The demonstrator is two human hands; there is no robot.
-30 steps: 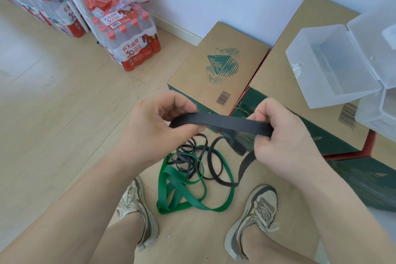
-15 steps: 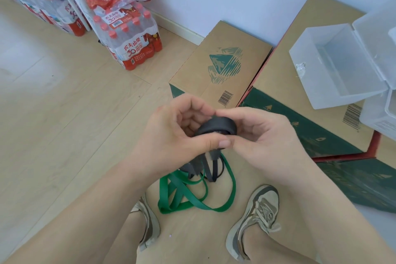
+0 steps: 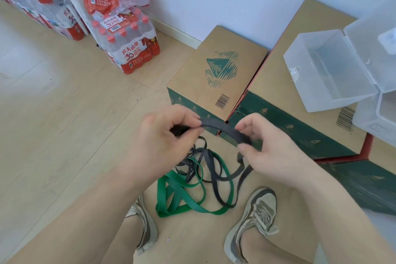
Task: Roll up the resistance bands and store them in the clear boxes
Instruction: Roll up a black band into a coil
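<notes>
Just in front of the small carton (image 3: pixel 216 70), with the clear box (image 3: pixel 342 96) open to its right, my left hand (image 3: pixel 165 135) and right hand (image 3: pixel 272 152) had parted from their tight coil of a moment earlier, each pinching the black band (image 3: pixel 222 129) stretched between them, so rolling had barely begun.

bare floor (image 3: pixel 64 113) left, cartons (image 3: pixel 216 75) ahead

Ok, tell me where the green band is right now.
In the head view, the green band lies on the floor at bottom centre, between the left shoe and right shoe, tangled with loose loops of the black band.
</notes>
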